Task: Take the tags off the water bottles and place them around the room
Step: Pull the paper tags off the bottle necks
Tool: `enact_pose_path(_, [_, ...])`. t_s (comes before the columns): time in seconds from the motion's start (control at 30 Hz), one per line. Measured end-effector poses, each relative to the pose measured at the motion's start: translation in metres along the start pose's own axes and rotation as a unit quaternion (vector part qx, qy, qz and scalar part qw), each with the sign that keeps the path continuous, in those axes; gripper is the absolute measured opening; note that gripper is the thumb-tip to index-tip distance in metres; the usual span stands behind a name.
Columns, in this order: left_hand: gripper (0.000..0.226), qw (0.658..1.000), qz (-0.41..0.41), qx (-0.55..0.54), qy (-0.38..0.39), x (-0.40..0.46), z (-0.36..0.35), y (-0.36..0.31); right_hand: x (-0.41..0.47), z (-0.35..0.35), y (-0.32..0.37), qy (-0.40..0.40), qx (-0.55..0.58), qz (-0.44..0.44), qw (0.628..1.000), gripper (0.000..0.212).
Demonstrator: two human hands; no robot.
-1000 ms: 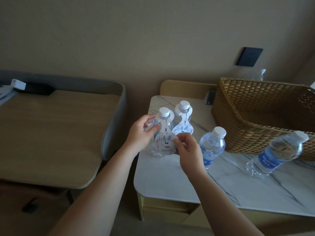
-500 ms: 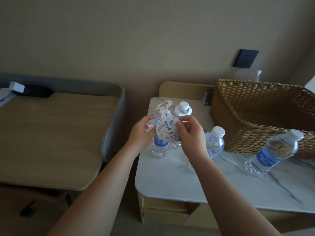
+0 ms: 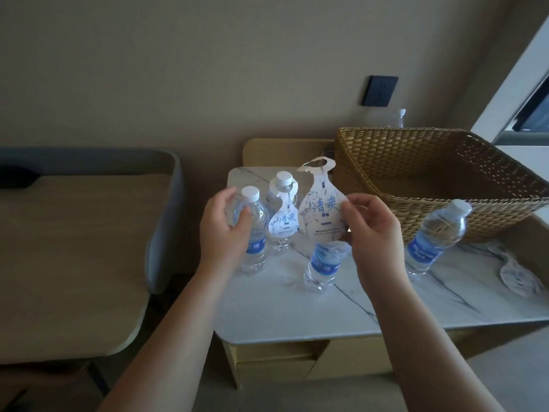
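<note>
Several clear water bottles stand on the marble-topped table (image 3: 297,316). My right hand (image 3: 372,230) holds a white paper tag (image 3: 322,209) up in the air, free of any bottle. My left hand (image 3: 224,224) is wrapped around the front left bottle (image 3: 254,233), which carries no tag. Behind it a second bottle (image 3: 282,185) still wears its tag (image 3: 283,224) on the neck. A bare bottle (image 3: 323,263) stands partly hidden behind the held tag. Another bare bottle (image 3: 436,233) stands to the right, in front of the basket.
A large wicker basket (image 3: 439,171) fills the back right of the table. A loose tag (image 3: 517,275) lies flat at the table's right edge. A wooden tray-top table with a grey rim (image 3: 74,248) stands to the left. A dark wall socket (image 3: 380,90) is above.
The tag came up off the front left bottle's neck. My right hand has carried it to the right, while my left hand stays on the bottle.
</note>
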State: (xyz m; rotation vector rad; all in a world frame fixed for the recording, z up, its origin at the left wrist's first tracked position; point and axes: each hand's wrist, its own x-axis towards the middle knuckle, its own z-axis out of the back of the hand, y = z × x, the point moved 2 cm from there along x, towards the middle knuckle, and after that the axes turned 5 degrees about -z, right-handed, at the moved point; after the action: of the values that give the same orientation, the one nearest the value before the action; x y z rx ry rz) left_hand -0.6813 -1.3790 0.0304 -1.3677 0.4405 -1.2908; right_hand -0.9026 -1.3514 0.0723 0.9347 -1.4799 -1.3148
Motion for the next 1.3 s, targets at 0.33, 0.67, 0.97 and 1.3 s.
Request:
enact_pose_path(0.33, [0.034,0.978,-0.184,-0.056,0.078,-0.021,-0.058,-0.105,-0.006,0.097,-0.019,-0.130,0.019,-0.056,0.990,0.007])
enact_pose_path(0.67, [0.038,0.948,-0.206,-0.075,0.232,-0.061,-0.190,-0.152,0.008,0.207,-0.033,-0.211,0.010,-0.072,0.975,0.007])
enact_pose_path(0.97, [0.063,0.979,-0.128,-0.008,0.156,-0.100,-0.304,-0.152,0.059,0.331,-0.074,-0.194,-0.006,-0.111,0.975,0.011])
enact_pose_path(1.3, [0.059,0.997,-0.042,0.055,0.047,-0.113,-0.349,-0.123,0.134,0.433,-0.157,-0.195,-0.119,-0.208,0.951,0.003])
